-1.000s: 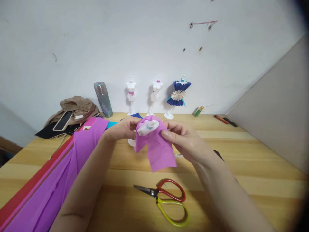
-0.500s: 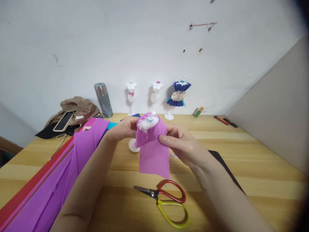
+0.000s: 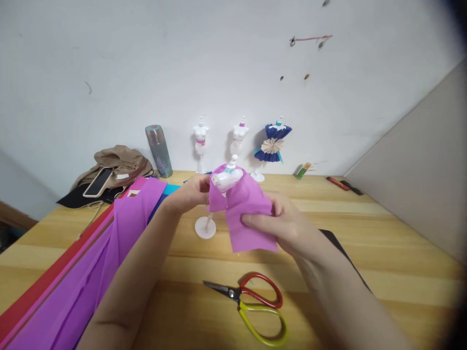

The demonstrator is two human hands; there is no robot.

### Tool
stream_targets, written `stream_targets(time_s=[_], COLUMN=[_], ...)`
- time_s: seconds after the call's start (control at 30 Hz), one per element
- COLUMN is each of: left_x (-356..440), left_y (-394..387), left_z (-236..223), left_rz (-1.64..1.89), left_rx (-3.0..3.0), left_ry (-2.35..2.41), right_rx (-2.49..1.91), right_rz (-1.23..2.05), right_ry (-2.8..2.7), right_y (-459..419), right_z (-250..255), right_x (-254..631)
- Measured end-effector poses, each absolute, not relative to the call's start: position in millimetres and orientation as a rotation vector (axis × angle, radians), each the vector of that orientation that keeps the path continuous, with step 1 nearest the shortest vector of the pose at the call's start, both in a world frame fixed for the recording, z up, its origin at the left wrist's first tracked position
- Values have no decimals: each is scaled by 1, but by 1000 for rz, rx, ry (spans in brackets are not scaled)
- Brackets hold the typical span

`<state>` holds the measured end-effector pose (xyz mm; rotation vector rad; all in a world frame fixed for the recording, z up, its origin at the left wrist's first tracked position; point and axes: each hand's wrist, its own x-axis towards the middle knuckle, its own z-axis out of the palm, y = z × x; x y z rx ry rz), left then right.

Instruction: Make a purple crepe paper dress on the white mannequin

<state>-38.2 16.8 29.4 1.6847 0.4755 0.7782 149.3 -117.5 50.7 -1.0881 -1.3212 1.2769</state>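
Note:
Between my hands a small white mannequin [image 3: 228, 181] with a light-blue band at its neck leans over its round base [image 3: 205, 227]. A piece of pink-purple crepe paper [image 3: 251, 233] wraps behind its shoulders and hangs down in front. My left hand [image 3: 195, 194] pinches the short side of the paper against the mannequin; its fingertips are partly hidden. With the thumb on top, my right hand [image 3: 279, 221] grips the longer hanging end and holds it out to the right. Scissors [image 3: 233, 292] with one red and one yellow handle lie on the table below.
Two white mannequins [image 3: 200, 136] and one in a blue pleated paper dress [image 3: 273, 146] stand along the wall. Purple paper sheets [image 3: 124, 228] lie at left, near a phone [image 3: 98, 182], cap [image 3: 73, 195] and flask [image 3: 159, 151]. A black mat [image 3: 339, 248] lies at right.
My right hand has pulled the hanging end of the paper outward to the right, away from the mannequin's front. More of the mannequin's base and stem now shows.

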Motion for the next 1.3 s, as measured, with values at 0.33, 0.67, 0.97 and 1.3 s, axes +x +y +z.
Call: stream_targets(time_s=[0.33,0.67,0.97,1.3], left_x=[-27,2,12,13], left_y=[12,-9,-37,-42], left_z=[26,25,33,32], left_rz=[727,921,1083,1095], left_rx=[1516,1372,1695,1757], left_ry=[425,688,830,908], right_rx=[-1142,-1141,-1146,-1139], right_rz=[1067,-428,-395,-320], right_ry=[-1424,-1765,-1639,-1582], right_y=[-120,-105,-100,-106], right_z=[73,49,38,41], right_x=[179,160,148,146])
